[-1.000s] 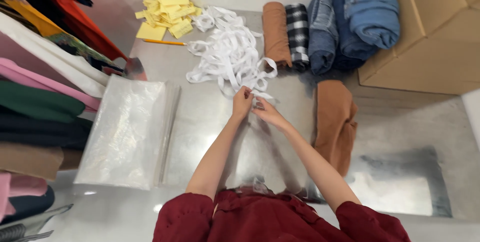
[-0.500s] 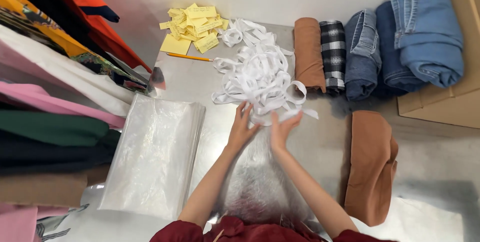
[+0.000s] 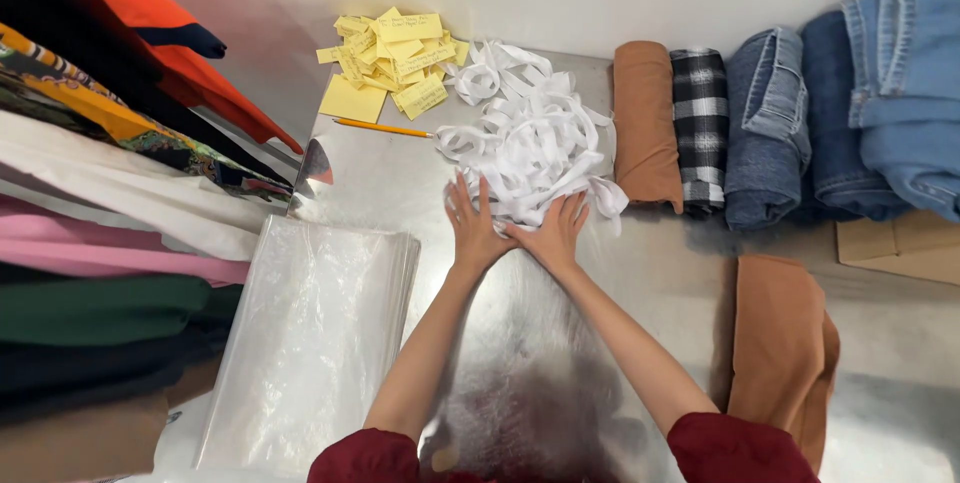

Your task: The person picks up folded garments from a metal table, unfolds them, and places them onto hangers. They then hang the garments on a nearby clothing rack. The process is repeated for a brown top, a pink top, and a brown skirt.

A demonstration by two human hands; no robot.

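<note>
Both my hands lie flat on a shiny metal table [image 3: 660, 283], fingers spread, at the near edge of a heap of white paper strips [image 3: 530, 133]. My left hand [image 3: 472, 223] touches the heap's lower left side. My right hand [image 3: 552, 231] presses against its lower middle, fingertips under some strips. Neither hand grips anything.
Yellow paper notes [image 3: 392, 61] and a pencil [image 3: 383, 127] lie beyond the heap. A stack of clear plastic bags [image 3: 310, 333] sits at the left, beside hanging clothes [image 3: 110, 193]. Rolled brown cloth [image 3: 645, 123], plaid cloth [image 3: 698, 123] and jeans [image 3: 830, 113] line the right; another brown cloth [image 3: 785, 343] lies nearer.
My hands have moved apart from a joined, pinching pose and spread flat against the strip heap. The view has shifted closer to the table's far side.
</note>
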